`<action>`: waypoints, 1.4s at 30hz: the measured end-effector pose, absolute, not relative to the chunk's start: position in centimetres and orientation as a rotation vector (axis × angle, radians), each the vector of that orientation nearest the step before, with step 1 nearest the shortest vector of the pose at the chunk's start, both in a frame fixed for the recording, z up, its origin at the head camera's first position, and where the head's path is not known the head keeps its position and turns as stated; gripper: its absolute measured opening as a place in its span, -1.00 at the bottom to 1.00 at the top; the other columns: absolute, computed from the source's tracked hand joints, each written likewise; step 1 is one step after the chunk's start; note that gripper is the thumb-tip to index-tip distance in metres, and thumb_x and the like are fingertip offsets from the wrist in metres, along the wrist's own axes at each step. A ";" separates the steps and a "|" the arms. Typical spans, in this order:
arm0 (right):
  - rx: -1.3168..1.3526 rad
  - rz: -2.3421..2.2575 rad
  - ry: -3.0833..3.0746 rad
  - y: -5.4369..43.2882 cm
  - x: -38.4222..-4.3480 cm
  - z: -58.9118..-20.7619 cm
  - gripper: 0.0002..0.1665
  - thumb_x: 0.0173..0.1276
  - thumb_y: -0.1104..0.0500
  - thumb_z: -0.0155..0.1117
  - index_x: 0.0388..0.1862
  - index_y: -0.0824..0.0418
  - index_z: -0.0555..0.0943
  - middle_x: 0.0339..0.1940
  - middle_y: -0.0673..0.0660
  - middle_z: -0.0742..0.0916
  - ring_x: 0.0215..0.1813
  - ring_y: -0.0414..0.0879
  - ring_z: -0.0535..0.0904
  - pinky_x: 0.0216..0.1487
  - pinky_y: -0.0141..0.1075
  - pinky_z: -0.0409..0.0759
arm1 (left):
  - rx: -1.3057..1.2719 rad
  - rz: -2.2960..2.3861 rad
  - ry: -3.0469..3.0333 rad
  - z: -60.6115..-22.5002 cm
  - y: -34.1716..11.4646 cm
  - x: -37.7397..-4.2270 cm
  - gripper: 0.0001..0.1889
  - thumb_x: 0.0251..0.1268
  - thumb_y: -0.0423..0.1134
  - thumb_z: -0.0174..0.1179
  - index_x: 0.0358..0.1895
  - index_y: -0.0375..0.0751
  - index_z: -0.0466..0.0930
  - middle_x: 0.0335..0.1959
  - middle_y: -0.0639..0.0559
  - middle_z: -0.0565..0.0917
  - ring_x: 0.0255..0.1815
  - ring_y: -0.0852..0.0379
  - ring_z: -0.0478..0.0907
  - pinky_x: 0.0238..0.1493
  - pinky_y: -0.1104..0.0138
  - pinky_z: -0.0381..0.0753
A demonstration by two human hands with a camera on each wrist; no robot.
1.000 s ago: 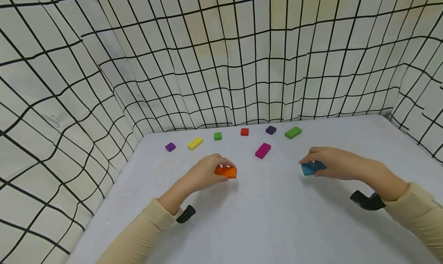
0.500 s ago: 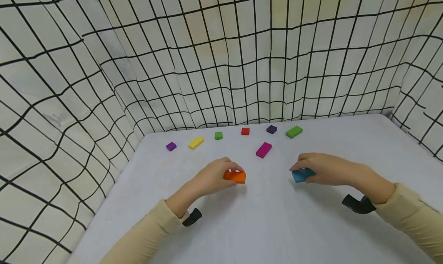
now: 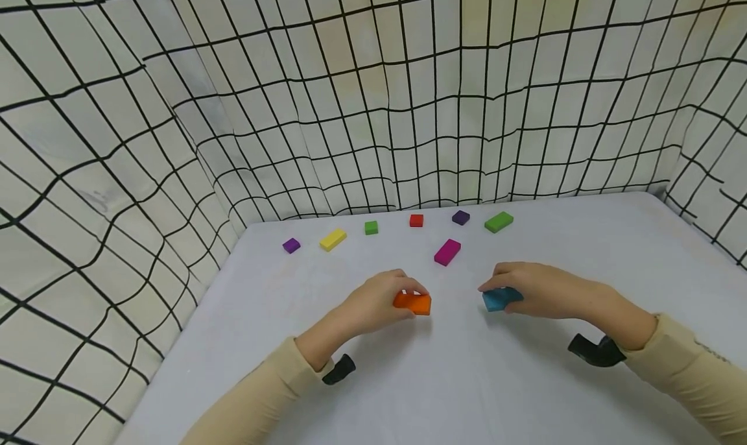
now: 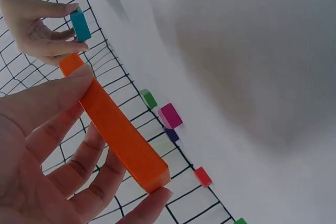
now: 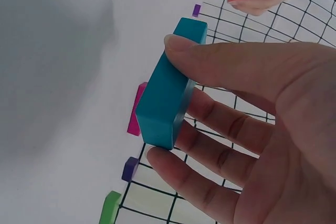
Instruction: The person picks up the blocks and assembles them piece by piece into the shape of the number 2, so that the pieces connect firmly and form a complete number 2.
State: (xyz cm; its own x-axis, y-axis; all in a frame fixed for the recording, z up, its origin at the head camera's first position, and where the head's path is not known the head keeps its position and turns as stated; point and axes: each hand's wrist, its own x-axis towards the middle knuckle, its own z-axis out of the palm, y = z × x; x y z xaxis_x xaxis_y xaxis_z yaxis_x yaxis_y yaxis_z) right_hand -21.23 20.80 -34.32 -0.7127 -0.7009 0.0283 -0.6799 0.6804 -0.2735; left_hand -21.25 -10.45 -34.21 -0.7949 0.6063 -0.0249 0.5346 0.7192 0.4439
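Observation:
Over the middle of the white table, my left hand [image 3: 379, 302] pinches an orange block [image 3: 419, 304] between thumb and fingers. The left wrist view shows it as a long orange block [image 4: 123, 129], thumb on one face and fingertips along its other side. To the right, my right hand [image 3: 539, 290] holds a teal block [image 3: 498, 299]; in the right wrist view the thumb lies across the teal block [image 5: 165, 93] and the fingers support it from behind. A gap separates the two blocks, which face each other above their shadows. A magenta block [image 3: 447, 252] lies beyond them.
Along the far edge of the table [image 3: 443, 380] lie a purple block [image 3: 291, 245], yellow block [image 3: 332, 239], small green block [image 3: 371, 228], red block [image 3: 416, 220], dark purple block [image 3: 461, 217] and longer green block [image 3: 498, 222]. A black-grid net [image 3: 432, 120] over white sheeting borders the table.
My left hand has moved right with the orange block, and my right hand has moved left with the teal block, both slightly nearer me. The gap between the blocks has narrowed.

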 end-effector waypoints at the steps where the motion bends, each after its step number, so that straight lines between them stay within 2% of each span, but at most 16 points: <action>1: -1.162 -0.417 2.806 20.7 -21.2 -34.3 -0.50 0.21 0.26 0.58 0.16 0.15 0.73 -0.08 -0.05 0.65 -0.05 -0.10 0.59 0.02 -0.10 0.69 | 0.918 0.629 2.750 -34.3 -10.3 -21.2 -0.66 0.30 -0.31 0.43 0.12 -0.02 0.73 -0.05 0.07 0.63 0.01 0.08 0.54 0.08 0.26 0.60; 9: -1.135 -0.438 2.791 20.4 -21.0 -34.3 -0.49 0.21 0.25 0.58 0.18 0.19 0.73 -0.08 -0.04 0.65 -0.05 -0.11 0.58 0.02 -0.15 0.69 | 0.907 0.586 2.723 -34.9 -9.6 -21.1 -0.66 0.32 -0.26 0.42 0.14 0.04 0.73 -0.05 0.11 0.61 0.00 0.15 0.52 0.05 0.34 0.58; 19: -1.103 -0.431 2.763 19.8 -20.8 -34.8 -0.47 0.19 0.26 0.59 0.18 0.26 0.72 -0.12 -0.03 0.66 -0.10 -0.13 0.59 -0.02 -0.20 0.69 | 0.907 0.534 2.718 -35.1 -8.7 -21.3 -0.68 0.30 -0.28 0.44 0.11 -0.01 0.75 -0.13 0.11 0.61 -0.10 0.17 0.52 -0.05 0.40 0.57; 25: -1.087 -0.427 2.748 19.5 -20.8 -35.4 -0.47 0.19 0.23 0.60 0.16 0.25 0.73 -0.12 -0.04 0.66 -0.09 -0.13 0.60 0.01 -0.17 0.69 | 0.893 0.538 2.715 -35.6 -8.2 -21.5 -0.68 0.29 -0.27 0.44 0.10 -0.05 0.76 -0.18 0.13 0.60 -0.13 0.19 0.51 -0.08 0.45 0.56; 42: -1.044 -0.432 2.692 18.4 -20.9 -36.0 -0.45 0.14 0.17 0.65 0.13 0.24 0.75 -0.12 -0.02 0.69 -0.10 -0.12 0.62 0.03 -0.15 0.69 | 0.818 0.431 2.698 -37.0 -6.6 -22.0 -0.67 0.28 -0.24 0.45 0.10 -0.05 0.72 -0.10 0.08 0.61 -0.10 0.19 0.51 -0.05 0.40 0.60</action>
